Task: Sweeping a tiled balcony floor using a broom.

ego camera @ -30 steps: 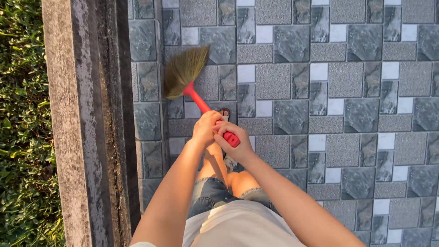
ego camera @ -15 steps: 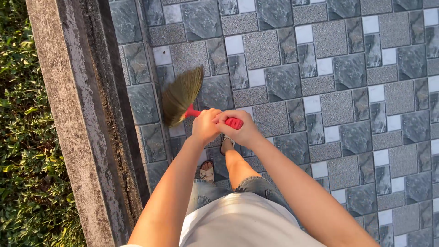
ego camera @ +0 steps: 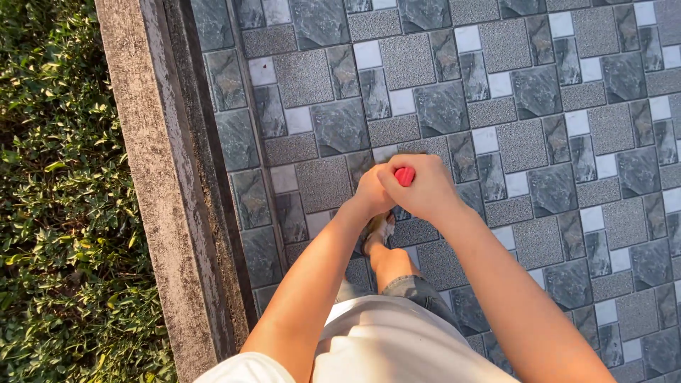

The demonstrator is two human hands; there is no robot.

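Both my hands grip the red handle (ego camera: 405, 176) of a broom; only its rounded end shows between my fingers. My left hand (ego camera: 373, 191) wraps the handle from the left, and my right hand (ego camera: 420, 186) closes over it from the right, touching the left hand. The straw brush head is hidden beneath my hands and arms. Under them one bare leg and a sandalled foot (ego camera: 378, 230) stand on the tiled floor (ego camera: 539, 92).
A weathered concrete curb (ego camera: 159, 177) runs along the left edge of the grey patterned tiles. Beyond it lies a green leafy hedge (ego camera: 57, 198). The tiles stretch away to the right and ahead of me.
The broom has swung back towards me: its straw head, seen at the left near the curb before, is now out of sight under my hands. The view has shifted right.
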